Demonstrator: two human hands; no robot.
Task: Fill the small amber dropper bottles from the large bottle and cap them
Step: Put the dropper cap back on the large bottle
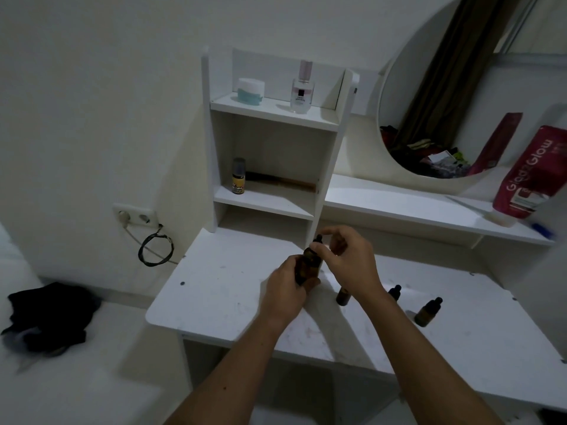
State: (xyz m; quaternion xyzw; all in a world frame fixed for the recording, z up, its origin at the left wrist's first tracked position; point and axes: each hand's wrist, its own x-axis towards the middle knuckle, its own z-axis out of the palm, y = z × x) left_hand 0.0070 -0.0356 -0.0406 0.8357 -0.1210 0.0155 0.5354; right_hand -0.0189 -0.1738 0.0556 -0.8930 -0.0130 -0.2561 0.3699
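Note:
My left hand (287, 291) grips the body of an amber bottle (310, 265) held above the white desk (221, 289). My right hand (349, 259) pinches its black dropper cap (317, 240) from above. Behind my right fingers a second amber bottle (339, 245) is partly hidden. On the desk stand three small amber bottles: one without a cap (343, 296) just under my right wrist, one with a black dropper cap (395, 292) behind my forearm, and one capped (427, 312) further right.
A white shelf unit (325, 167) rises at the desk's back, holding a jar (251, 91), a perfume bottle (302, 87) and a small yellow bottle (238, 176). A round mirror (460, 87) and a red pouch (530, 173) are at right. A wall socket (135, 216) and dark cloth (49, 317) lie left.

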